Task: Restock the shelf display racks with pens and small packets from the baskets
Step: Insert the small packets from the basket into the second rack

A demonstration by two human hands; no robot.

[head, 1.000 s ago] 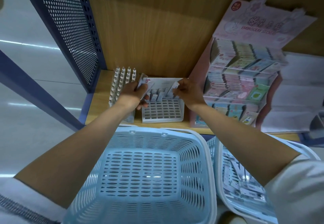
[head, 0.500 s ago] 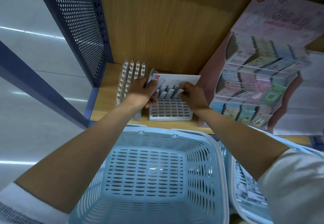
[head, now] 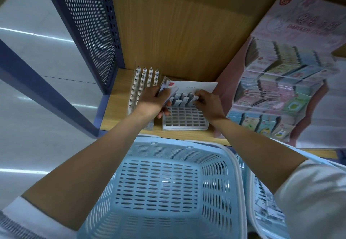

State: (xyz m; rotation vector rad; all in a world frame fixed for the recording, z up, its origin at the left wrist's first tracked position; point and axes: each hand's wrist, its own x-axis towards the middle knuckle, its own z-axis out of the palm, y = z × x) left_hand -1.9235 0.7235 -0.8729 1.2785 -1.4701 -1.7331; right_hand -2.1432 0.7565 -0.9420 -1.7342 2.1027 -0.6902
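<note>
While the left hand (head: 152,101) grips spare packets (head: 165,89), the right hand (head: 208,102) pinches one; seat it squarely in the rack (head: 184,120).

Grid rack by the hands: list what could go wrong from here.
The left hand grips a fanned stack of packets above the grid rack; one might slip out.
The right hand pinches a packet beside standing ones; a nudge could tip them.
</note>
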